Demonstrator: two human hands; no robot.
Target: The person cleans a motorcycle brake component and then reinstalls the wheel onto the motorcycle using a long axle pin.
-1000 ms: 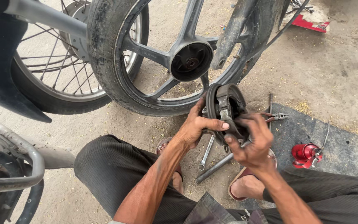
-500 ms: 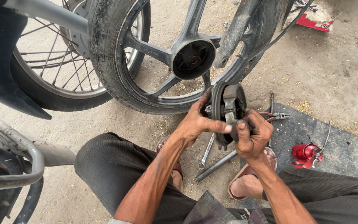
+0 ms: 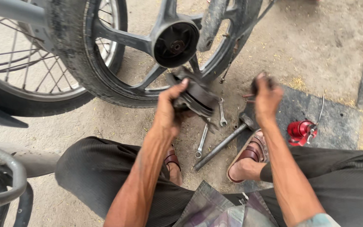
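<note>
Brake drum plate with shoes [image 3: 196, 96] gripped in the left hand [image 3: 167, 110], held just below the open hub [image 3: 176, 38] of the cast motorcycle wheel [image 3: 106, 63]. Right hand [image 3: 266, 96] apart from it, closed on a small dark part too blurred to name. Seemingly mid-service of the brake; next calls for squaring the plate to the hub, clear of the wrenches [image 3: 211, 126] and hammer [image 3: 227, 141] on the ground.

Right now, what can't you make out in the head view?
- What the right hand grips: a dark item, motion-blurred and wrapped by its fingers.
- Detail of the round brake part in the left hand: blurred, near side behind the palm.
- Hammer: its head is partly behind the right wrist.
- Wheel: top cut off by the frame edge.
- Red can: too small for detail.
</note>
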